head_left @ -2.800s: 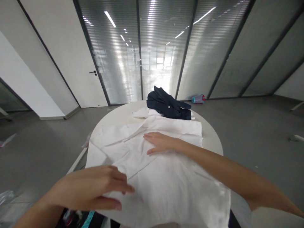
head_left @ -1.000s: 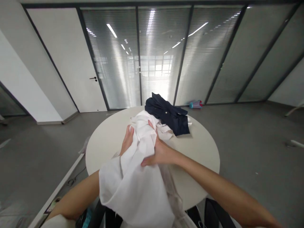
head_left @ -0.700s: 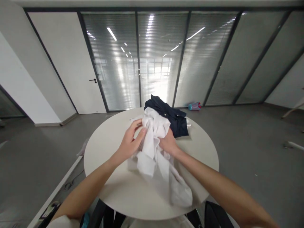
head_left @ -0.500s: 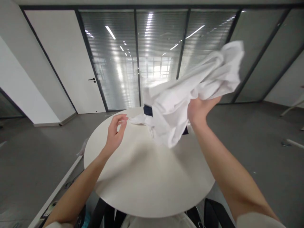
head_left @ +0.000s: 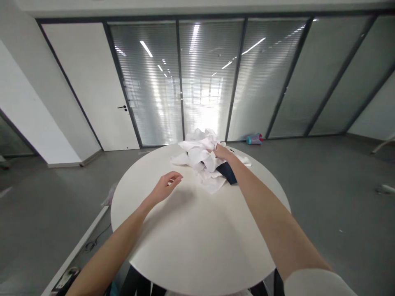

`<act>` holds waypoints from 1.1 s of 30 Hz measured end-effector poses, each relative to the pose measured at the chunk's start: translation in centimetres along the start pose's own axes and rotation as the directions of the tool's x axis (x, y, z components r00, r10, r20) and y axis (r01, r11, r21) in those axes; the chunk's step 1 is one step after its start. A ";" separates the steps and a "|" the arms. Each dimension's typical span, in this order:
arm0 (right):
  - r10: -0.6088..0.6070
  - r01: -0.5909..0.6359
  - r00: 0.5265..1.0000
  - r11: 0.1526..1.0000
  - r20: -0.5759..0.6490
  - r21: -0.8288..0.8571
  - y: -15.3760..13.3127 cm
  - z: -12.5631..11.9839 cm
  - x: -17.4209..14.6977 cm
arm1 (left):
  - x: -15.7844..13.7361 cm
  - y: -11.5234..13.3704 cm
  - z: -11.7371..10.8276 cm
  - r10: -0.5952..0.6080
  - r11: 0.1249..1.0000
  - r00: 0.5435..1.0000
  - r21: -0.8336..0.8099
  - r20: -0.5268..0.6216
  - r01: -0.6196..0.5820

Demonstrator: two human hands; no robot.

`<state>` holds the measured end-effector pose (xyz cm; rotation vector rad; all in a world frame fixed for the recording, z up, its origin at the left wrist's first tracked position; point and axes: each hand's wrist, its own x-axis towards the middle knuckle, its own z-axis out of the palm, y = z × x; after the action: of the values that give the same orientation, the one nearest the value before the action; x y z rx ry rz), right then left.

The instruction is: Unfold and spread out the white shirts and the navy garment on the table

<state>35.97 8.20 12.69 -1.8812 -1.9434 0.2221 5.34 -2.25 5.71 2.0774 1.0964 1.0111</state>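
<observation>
right hand point(head_left: 222, 152) grips the crumpled white cotton shirt point(head_left: 200, 154), now dumped on the dark navy garment point(head_left: 227, 172); left hand point(head_left: 165, 187) hovers open, round white table point(head_left: 191, 230) cleared.

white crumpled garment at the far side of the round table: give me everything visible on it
The white crumpled garment looks like thin woven cloth, bunched into a loose heap with folds and flaps sticking out; no collar or buttons can be made out. It lies on the far part of the round white table, piled over a dark navy garment that shows only at its right edge. The right hand rests on its top right side. The left hand hovers open, apart from it.
</observation>
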 end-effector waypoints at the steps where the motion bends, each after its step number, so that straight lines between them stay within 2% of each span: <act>1: -0.001 0.001 1.000 1.000 0.011 0.006 0.4 0.7 0.0 | 0.1 -0.1 0.0 -0.002 1.000 1.000 -0.001 0.006 0.002; 5: 0.030 -0.031 0.998 0.999 0.055 0.019 1.1 1.7 -0.3 | 1.6 0.0 0.7 0.054 0.998 0.995 0.029 -0.083 -0.052; 9: -0.004 0.001 0.999 0.995 0.038 0.096 1.2 1.8 -1.3 | 5.4 1.2 1.1 0.213 0.967 0.948 0.187 -0.238 -0.170; 12: -0.144 0.125 0.988 0.948 0.046 0.293 1.9 1.0 -1.7 | 9.5 2.6 0.9 0.251 0.947 0.920 0.272 -0.301 -0.169; 14: -0.192 0.186 0.981 0.872 -0.032 0.453 3.2 0.0 -1.6 | 12.2 3.6 0.9 0.227 0.947 0.925 0.291 -0.306 -0.136; 15: -0.150 0.179 0.984 0.841 -0.098 0.511 4.1 -0.6 -1.3 | 13.4 4.0 1.0 0.218 0.945 0.930 0.301 -0.294 -0.127; 16: -0.056 0.136 0.985 0.831 -0.163 0.539 5.1 -1.1 -1.1 | 14.4 4.4 1.3 0.214 0.943 0.939 0.309 -0.269 -0.126; 18: 0.176 -0.028 0.956 0.852 -0.236 0.523 7.4 -1.7 -0.8 | 15.8 4.9 2.1 0.205 0.937 0.962 0.322 -0.180 -0.139; 20: 0.322 -0.193 0.918 0.872 -0.230 0.451 9.6 -1.5 -1.0 | 16.4 5.1 3.1 0.194 0.918 0.978 0.366 -0.071 -0.156; 22: 0.342 -0.256 0.924 0.886 -0.171 0.387 11.1 -0.3 -1.6 | 16.3 5.0 3.9 0.190 0.880 0.982 0.443 0.008 -0.173; 24: 0.316 -0.264 0.943 0.903 -0.107 0.339 11.6 1.5 -2.2 | 15.9 4.6 4.0 0.196 0.842 0.979 0.502 0.053 -0.196; 29: 0.283 -0.271 0.959 0.938 -0.028 0.217 9.5 5.9 -1.8 | 14.8 2.5 1.3 0.191 0.836 0.976 0.504 0.101 -0.216; 33: 0.182 -0.184 0.983 0.966 0.030 0.183 6.1 7.9 -0.6 | 12.9 0.0 -2.1 0.168 0.837 0.984 0.520 0.057 -0.173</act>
<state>38.36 9.47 3.04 -1.9376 -1.6916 0.4553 8.41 9.12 11.40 2.6523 1.3103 0.8414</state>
